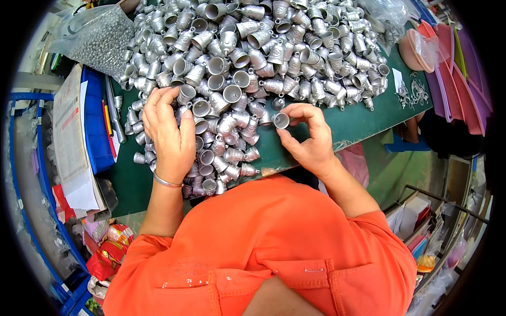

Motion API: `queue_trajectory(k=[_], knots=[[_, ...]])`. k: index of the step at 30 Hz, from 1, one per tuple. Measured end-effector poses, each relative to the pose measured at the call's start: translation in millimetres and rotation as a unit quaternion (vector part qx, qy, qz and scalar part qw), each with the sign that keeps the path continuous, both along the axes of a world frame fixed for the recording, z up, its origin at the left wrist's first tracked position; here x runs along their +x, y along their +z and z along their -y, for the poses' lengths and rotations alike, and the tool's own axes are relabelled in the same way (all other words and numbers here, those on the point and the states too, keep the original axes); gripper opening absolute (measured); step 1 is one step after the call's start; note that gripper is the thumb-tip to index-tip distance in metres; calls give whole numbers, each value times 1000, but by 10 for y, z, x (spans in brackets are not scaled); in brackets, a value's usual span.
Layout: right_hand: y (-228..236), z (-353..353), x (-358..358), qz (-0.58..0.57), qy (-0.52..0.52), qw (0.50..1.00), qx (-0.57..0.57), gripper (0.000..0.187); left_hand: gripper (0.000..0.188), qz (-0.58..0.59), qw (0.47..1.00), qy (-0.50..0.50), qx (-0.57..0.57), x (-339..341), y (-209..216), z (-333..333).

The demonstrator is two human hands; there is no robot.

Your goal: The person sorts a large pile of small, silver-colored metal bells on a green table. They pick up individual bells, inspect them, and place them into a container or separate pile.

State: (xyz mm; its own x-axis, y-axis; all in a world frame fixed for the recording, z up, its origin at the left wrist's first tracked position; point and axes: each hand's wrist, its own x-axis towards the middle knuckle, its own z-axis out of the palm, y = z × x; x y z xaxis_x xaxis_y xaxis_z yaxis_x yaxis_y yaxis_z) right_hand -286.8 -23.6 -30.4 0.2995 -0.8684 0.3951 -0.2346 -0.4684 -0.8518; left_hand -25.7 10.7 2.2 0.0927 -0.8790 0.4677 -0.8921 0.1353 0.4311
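Small silver-grey metal bells lie in a large heap over the green table. My right hand is closed on one bell, pinched between thumb and fingers near the table's front edge, its hollow mouth showing. At the left part of the heap rests my left hand, a metal bangle on its wrist. Its thumb stands apart from the fingers, whose tips are bent over the bells beside an upturned bell. No bell shows in its grasp.
A clear bag of small grey beads sits at the far left. Nearer are a blue tray, pens and papers. To the right, metal rings lie near a pink basin and stacked pink and purple trays.
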Motion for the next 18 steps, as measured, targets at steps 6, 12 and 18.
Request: queue_trajectory(k=[6,12,18], knots=[[29,-14,-15,187,48,974,119,42,38,0,1000,9,11,-3,12,2],[5,54,-168,482,189,718,466,37,40,-13,1000,11,8,8,-11,2],[161,49,-166,544,185,612,543,37,40,-18,1000,4,6,14,-28,10]])
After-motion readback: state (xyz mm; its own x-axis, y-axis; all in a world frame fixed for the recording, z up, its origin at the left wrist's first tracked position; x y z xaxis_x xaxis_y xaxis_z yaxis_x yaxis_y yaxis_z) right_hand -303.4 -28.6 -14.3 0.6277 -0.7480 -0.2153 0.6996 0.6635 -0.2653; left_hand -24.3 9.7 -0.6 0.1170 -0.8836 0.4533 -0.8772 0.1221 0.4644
